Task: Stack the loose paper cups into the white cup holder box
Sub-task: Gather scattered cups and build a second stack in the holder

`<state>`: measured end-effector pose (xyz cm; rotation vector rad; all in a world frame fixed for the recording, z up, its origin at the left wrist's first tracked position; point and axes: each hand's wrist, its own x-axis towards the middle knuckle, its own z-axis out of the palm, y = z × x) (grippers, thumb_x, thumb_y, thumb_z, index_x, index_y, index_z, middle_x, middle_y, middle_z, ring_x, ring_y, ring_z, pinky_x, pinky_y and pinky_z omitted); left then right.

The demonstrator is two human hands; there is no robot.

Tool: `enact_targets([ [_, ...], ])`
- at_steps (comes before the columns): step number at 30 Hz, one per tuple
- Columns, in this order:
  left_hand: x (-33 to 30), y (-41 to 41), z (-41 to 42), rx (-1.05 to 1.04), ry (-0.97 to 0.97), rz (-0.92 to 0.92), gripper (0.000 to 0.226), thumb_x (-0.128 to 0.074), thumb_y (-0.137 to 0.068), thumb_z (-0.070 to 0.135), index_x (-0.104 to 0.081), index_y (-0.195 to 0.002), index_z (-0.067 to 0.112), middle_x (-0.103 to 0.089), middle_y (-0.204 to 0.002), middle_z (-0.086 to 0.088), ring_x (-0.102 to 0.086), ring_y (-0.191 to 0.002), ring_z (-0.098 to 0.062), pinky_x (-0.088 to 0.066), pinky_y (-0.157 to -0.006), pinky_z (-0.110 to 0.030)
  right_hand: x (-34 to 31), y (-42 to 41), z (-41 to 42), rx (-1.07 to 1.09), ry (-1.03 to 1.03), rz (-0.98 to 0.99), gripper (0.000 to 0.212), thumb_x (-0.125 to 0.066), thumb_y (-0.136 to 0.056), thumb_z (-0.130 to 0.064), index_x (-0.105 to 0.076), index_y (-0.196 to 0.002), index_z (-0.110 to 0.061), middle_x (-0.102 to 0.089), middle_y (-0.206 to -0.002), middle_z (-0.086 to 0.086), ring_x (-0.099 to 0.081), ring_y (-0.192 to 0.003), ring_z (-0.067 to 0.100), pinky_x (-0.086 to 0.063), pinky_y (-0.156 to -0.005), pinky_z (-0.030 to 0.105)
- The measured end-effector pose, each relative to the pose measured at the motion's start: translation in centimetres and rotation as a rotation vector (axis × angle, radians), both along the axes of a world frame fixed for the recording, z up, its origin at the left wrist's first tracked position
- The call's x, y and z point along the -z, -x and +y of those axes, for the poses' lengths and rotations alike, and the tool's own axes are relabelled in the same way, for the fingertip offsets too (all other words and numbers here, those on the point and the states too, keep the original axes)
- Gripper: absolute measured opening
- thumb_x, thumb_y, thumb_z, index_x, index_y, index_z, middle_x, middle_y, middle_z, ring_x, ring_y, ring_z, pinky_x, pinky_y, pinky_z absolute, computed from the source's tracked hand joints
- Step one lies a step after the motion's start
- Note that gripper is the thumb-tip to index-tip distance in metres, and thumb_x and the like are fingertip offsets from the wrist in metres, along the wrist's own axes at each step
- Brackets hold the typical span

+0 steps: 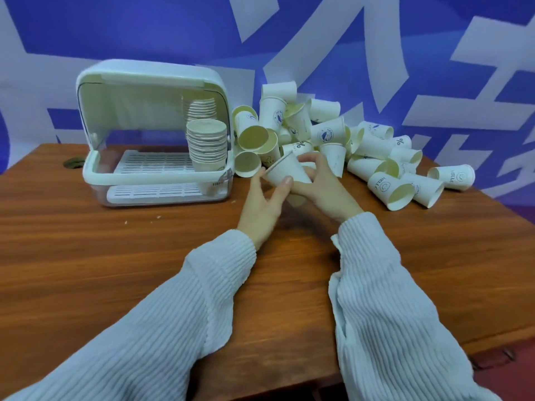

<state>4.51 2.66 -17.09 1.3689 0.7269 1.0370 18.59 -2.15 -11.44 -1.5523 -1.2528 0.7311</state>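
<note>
The white cup holder box (95, 169) stands open at the back left of the table, with a stack of upside-down cups (207, 146) inside on its right and a second stack (202, 107) behind. A pile of loose paper cups (327, 131) lies to the right of the box. Both hands hold one white paper cup (286, 170), tilted with its rim to the upper left, just in front of the pile. My left hand (265, 204) pinches it near the rim; my right hand (324, 186) grips its base end.
The wooden table (115, 256) reaches its right edge at about (492, 328). A round cable hole (73, 162) sits left of the box. A blue and white printed wall (144, 30) stands behind. More loose cups (451, 176) lie at the far right.
</note>
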Motion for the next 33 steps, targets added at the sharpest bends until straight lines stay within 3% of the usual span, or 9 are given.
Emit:
enact_targets([
  [3, -0.3, 0.6, 0.8, -0.115, 0.127, -0.112, 0.085, -0.076, -0.075, 0.059, -0.044, -0.146, 0.024, -0.063, -0.132, 0.001, -0.066, -0.119, -0.017, -0.057, -0.100, -0.046, 0.2, 1.4, 0.2, -0.157, 0.034, -0.006, 0.049, -0.075, -0.092, -0.013, -0.050, -0.133, -0.020, -0.068, -0.121, -0.002, -0.070, -0.101, 0.006, -0.057, -0.082, 0.021],
  [6, -0.6, 2.4, 1.5, -0.324, 0.014, -0.044, 0.067, -0.074, -0.090, 0.046, -0.042, -0.145, 0.027, -0.058, -0.132, 0.006, -0.059, -0.119, -0.009, -0.051, -0.105, -0.037, -0.1, 1.8, 1.5, -0.175, -0.011, 0.046, 0.029, -0.066, -0.098, -0.017, -0.066, -0.127, -0.020, -0.068, -0.121, -0.009, -0.065, -0.109, -0.002, -0.051, -0.095, 0.023],
  [9, -0.1, 4.6, 1.4, -0.353, -0.104, 0.034, 0.063, -0.074, -0.093, 0.042, -0.040, -0.145, 0.031, -0.058, -0.129, 0.012, -0.058, -0.116, -0.002, -0.049, -0.098, -0.027, -0.7, 2.3, 5.5, 0.057, -0.122, -0.343, 0.029, -0.065, -0.097, -0.022, -0.071, -0.125, -0.024, -0.062, -0.137, -0.006, -0.055, -0.125, 0.007, -0.040, -0.115, 0.037],
  [11, 0.4, 5.3, 1.1, -0.343, -0.152, 0.123, 0.068, -0.074, -0.091, 0.048, -0.038, -0.147, 0.035, -0.057, -0.133, 0.009, -0.057, -0.119, -0.008, -0.050, -0.101, -0.032, -0.9, 2.7, 8.6, 0.129, -0.100, -0.736, 0.037, -0.059, -0.098, -0.025, -0.067, -0.134, -0.031, -0.041, -0.162, 0.000, -0.033, -0.149, 0.022, -0.024, -0.125, 0.043],
  [15, 0.4, 5.2, 0.8, -0.349, -0.153, 0.156, 0.081, -0.069, -0.078, 0.064, -0.036, -0.148, 0.040, -0.057, -0.134, 0.009, -0.056, -0.122, -0.011, -0.049, -0.106, -0.041, -0.3, 2.6, 12.6, 0.108, 0.049, -1.182, 0.046, -0.057, -0.100, -0.031, -0.057, -0.145, -0.035, -0.015, -0.172, 0.003, -0.011, -0.157, 0.032, -0.015, -0.126, 0.050],
  [19, 0.3, 5.0, 0.7, -0.327, -0.213, 0.166, 0.079, -0.073, -0.083, 0.056, -0.036, -0.149, 0.036, -0.058, -0.136, 0.008, -0.057, -0.122, -0.012, -0.050, -0.106, -0.041, 1.4, 2.3, 12.6, 0.219, 0.021, -1.090, 0.044, -0.054, -0.099, -0.024, -0.055, -0.142, -0.015, -0.032, -0.166, 0.001, -0.030, -0.148, 0.030, -0.034, -0.115, 0.047],
  [24, -0.1, 5.2, 0.5, -0.353, -0.269, 0.162, 0.080, -0.070, -0.083, 0.056, -0.032, -0.151, 0.038, -0.055, -0.141, 0.012, -0.054, -0.127, -0.010, -0.048, -0.109, -0.041, 2.8, 2.0, 10.1, 0.470, -0.326, -0.803, 0.042, -0.057, -0.094, -0.020, -0.062, -0.134, -0.008, -0.055, -0.148, 0.004, -0.050, -0.129, 0.031, -0.042, -0.105, 0.042],
  [28, -1.5, 6.1, 0.4, -0.489, -0.351, 0.113, 0.084, -0.070, -0.083, 0.053, -0.027, -0.154, 0.038, -0.050, -0.145, 0.012, -0.051, -0.131, -0.011, -0.048, -0.108, -0.042, 0.2, 3.2, 9.1, 0.609, -0.677, -0.431, 0.026, -0.058, -0.098, -0.019, -0.073, -0.117, -0.012, -0.066, -0.118, 0.001, -0.063, -0.104, 0.014, -0.046, -0.089, 0.022],
  [33, -2.4, 7.7, 1.3, -0.648, -0.362, 0.038, 0.094, -0.068, -0.083, 0.055, -0.020, -0.160, 0.031, -0.040, -0.158, 0.005, -0.041, -0.143, -0.013, -0.040, -0.117, -0.043, -5.1, 6.6, 9.6, 0.491, -0.728, -0.316, 0.017, -0.057, -0.098, -0.016, -0.069, -0.110, -0.021, -0.066, -0.105, -0.011, -0.061, -0.084, -0.004, -0.056, -0.082, 0.030],
])
